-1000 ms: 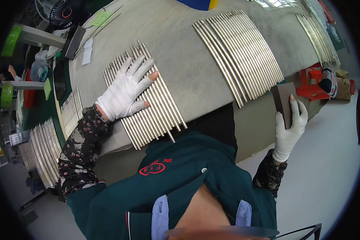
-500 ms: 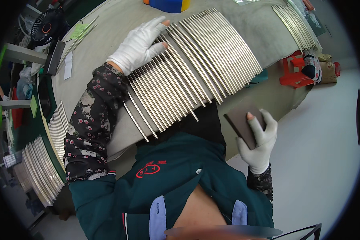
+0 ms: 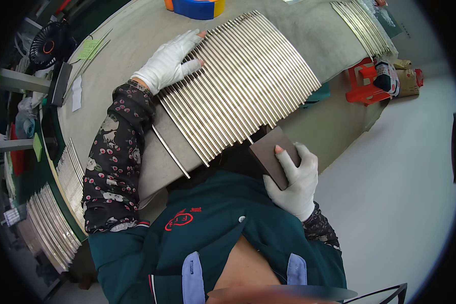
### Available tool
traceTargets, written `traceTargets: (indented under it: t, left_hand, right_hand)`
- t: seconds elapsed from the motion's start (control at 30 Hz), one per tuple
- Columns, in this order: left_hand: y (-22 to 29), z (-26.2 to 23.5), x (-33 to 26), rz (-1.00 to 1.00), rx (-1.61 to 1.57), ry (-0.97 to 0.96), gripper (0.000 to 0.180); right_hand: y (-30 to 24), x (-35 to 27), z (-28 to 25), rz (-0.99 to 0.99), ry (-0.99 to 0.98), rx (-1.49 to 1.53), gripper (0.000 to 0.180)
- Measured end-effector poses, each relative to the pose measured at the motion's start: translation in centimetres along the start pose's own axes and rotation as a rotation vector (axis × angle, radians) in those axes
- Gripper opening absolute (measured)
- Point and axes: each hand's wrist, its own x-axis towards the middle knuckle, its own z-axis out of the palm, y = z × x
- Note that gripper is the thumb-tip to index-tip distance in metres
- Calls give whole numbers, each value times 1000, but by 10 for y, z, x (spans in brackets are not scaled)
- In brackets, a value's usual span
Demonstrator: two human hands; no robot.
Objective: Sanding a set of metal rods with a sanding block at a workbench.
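In the head view, the gloved left hand [image 3: 169, 63] is lying flat, fingers spread, on the upper-left end of a row of thin metal rods [image 3: 238, 81] laid side by side across the grey worktop [image 3: 131, 30] in the upper middle of the frame. The gloved right hand [image 3: 291, 182] is gripping a dark sanding block [image 3: 271, 154], fingers wrapped around it, touching the rods' lower ends at centre. One loose rod [image 3: 171, 152] is lying apart at left.

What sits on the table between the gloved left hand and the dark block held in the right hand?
In the head view, a row of metal rods spans from the left hand toward the dark block in the right hand.
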Motion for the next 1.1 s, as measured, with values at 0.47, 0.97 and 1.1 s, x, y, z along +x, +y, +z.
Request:
traceTargets:
  t: [0.47,0.97,1.1]
  left_hand:
    - [-37,-12,-29,-123,-7,-24,68]
    - [-23,-10,-35,80,-129,-22,59]
    - [-18,-14,-39,85,-29,-9,63]
  right_hand:
    - [11,2,1,20,13,7,63]
    - [-6,1,3,-58,-71,63,65]
    - [-9,5,3,-69,-67,75,65]
